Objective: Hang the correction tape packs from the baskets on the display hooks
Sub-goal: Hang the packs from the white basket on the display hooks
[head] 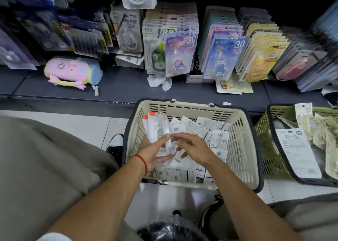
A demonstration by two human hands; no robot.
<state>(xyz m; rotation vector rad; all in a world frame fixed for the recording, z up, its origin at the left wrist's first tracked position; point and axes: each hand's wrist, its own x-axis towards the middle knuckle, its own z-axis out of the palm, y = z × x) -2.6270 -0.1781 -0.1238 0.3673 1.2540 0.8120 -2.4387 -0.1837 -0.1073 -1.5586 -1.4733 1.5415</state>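
Correction tape packs lie heaped, mostly back side up, in our cream basket [243, 149] on the floor below the display hooks [182, 37], with a green basket [263, 140] of more just to its right. We judge ourselves at the gathering step: our left hand [153, 151] grips a small fan of packs [157, 129] upright over the basket, fingers curled round their lower ends. Our right hand [192, 147] hovers beside the fan with fingers loosely spread, holding nothing; next it should square the fan or take another pack.
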